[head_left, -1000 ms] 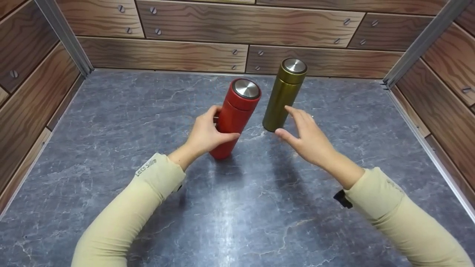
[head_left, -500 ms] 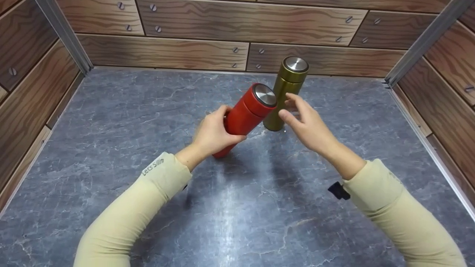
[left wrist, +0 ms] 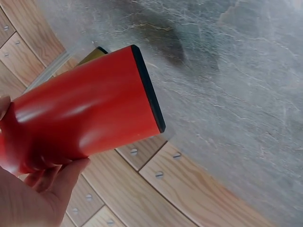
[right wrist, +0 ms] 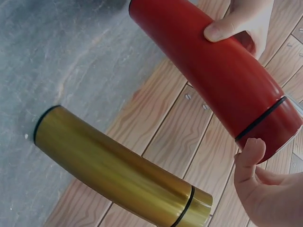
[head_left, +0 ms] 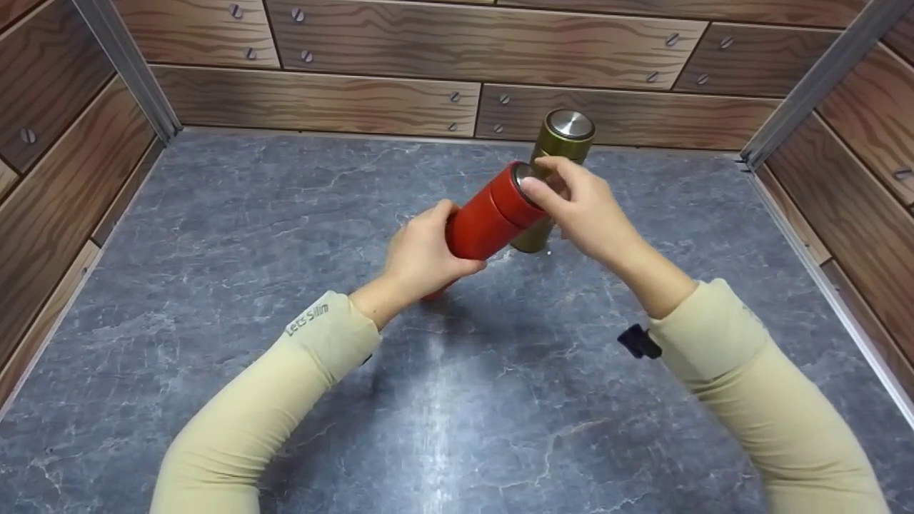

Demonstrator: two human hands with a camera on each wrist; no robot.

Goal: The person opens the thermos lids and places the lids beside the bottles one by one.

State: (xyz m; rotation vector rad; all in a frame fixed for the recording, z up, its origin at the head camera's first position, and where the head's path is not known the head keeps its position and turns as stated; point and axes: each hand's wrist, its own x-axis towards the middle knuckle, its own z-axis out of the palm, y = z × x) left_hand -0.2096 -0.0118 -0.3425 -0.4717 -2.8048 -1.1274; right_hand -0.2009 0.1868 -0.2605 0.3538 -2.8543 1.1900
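Note:
My left hand (head_left: 425, 250) grips a red thermos bottle (head_left: 485, 225) round its body and holds it tilted, lid end up and to the right. Its black-rimmed base shows in the left wrist view, above the tabletop. At the lid (right wrist: 274, 130), my right hand (head_left: 593, 214) has its thumb over the steel-topped end and its fingers bent loosely beside it. In the right wrist view a fingertip overlaps the lid's edge; firm contact is hard to tell. Behind stands an upright olive-gold thermos bottle (head_left: 568, 146), partly hidden by the red one and my right hand.
The grey marble-patterned tabletop (head_left: 321, 178) lies under both arms. Wood-patterned walls (head_left: 378, 43) close it in at the back and sides, with metal posts (head_left: 132, 71) in the corners.
My left hand has raised and tilted the red thermos bottle further to the right. My right hand has moved from beside the gold bottle up to the red bottle's lid. The gold bottle stays put.

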